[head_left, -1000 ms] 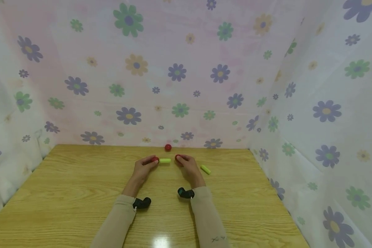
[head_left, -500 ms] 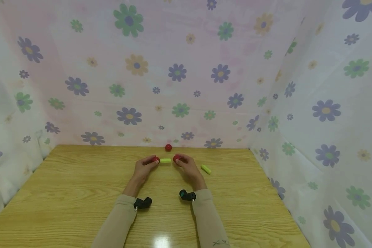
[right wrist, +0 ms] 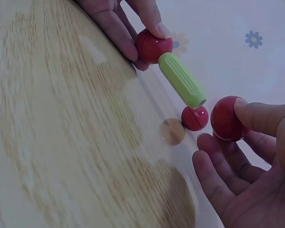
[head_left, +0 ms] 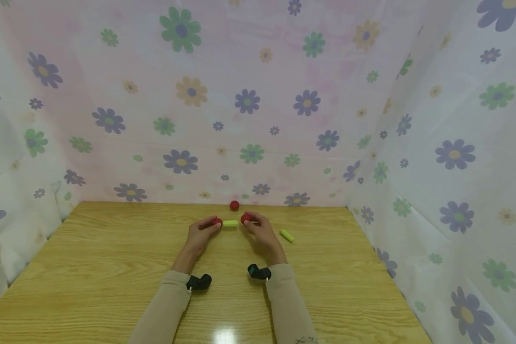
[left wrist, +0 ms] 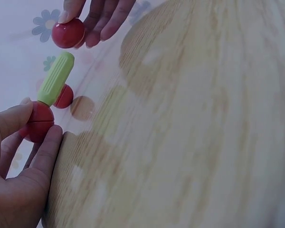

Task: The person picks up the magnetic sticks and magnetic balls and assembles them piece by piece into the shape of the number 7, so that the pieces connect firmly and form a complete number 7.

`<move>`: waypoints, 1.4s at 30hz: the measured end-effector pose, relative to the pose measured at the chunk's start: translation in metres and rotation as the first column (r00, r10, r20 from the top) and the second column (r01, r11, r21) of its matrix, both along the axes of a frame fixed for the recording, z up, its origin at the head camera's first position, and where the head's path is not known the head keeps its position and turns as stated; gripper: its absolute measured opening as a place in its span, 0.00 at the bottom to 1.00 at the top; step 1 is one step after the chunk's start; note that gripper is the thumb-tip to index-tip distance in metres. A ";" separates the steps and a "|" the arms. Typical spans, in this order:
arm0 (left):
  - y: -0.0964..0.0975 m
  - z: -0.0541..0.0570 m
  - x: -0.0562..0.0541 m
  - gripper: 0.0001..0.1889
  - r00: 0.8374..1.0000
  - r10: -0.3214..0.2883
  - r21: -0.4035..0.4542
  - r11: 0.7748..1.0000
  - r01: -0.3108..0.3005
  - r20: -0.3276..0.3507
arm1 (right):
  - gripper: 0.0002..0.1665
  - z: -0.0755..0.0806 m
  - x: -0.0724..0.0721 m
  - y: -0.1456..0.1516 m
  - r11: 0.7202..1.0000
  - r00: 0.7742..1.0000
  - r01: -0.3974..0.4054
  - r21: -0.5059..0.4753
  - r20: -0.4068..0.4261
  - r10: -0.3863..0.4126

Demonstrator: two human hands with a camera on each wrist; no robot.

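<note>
My left hand (head_left: 200,234) pinches a red ball (left wrist: 40,124) between thumb and fingers. From that ball juts a ridged light-green rod (left wrist: 57,80), joined to it at one end and pointing toward the other hand. Facing it, my right hand (head_left: 262,234) grips a second red ball (right wrist: 227,118) between thumb and fingertips. In the right wrist view a small gap separates this ball from the rod's free end. A third red ball (head_left: 234,205) lies by the table's far edge. To the right of my right hand rests a loose green rod (head_left: 286,235).
The wooden table (head_left: 112,267) ends at a flower-printed cloth (head_left: 249,124) behind and at both sides. Each wrist wears a black camera, the left camera (head_left: 199,282) and right camera (head_left: 259,272) sitting between the forearms.
My right hand has turned its ball slightly, and the hand shifted a little. The left hand with its ball and rod stays nearly still.
</note>
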State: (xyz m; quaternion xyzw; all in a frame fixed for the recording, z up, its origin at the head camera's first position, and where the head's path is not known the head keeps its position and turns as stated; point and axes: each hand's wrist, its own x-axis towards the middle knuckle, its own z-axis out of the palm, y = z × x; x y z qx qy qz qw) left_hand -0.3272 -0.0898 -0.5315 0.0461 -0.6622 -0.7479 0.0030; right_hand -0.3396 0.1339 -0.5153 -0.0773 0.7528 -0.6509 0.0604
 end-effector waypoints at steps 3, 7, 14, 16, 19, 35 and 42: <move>0.000 0.000 0.000 0.25 1.000 0.005 0.006 1.000 -0.005 -0.003 | 0.26 0.000 0.000 -0.001 1.000 1.000 0.018 0.019 -0.011 -0.017; 0.001 0.000 0.000 0.24 1.000 0.007 0.010 1.000 -0.007 -0.002 | 0.25 0.001 0.002 -0.004 0.999 0.999 0.050 0.000 0.016 -0.050; 0.001 0.001 0.001 0.25 1.000 0.007 0.014 1.000 -0.007 0.006 | 0.23 0.004 0.007 -0.008 0.996 0.994 0.061 -0.060 0.092 -0.055; 0.001 0.001 0.001 0.25 1.000 0.009 0.017 1.000 -0.009 0.009 | 0.23 0.005 0.008 -0.009 0.996 0.993 0.058 -0.074 0.107 -0.050; 0.001 0.001 0.001 0.25 1.000 0.008 0.014 1.000 -0.009 0.010 | 0.23 0.004 0.009 -0.010 0.993 0.993 0.062 -0.100 0.110 -0.051; 0.002 0.001 0.001 0.25 1.000 0.012 0.013 1.000 -0.012 0.005 | 0.24 -0.012 0.004 -0.003 0.972 0.994 0.046 -0.228 0.111 -0.021; 0.001 0.001 0.001 0.25 1.000 -0.001 0.019 1.000 0.001 0.007 | 0.24 -0.011 0.005 -0.003 0.972 0.993 0.021 -0.235 0.122 0.008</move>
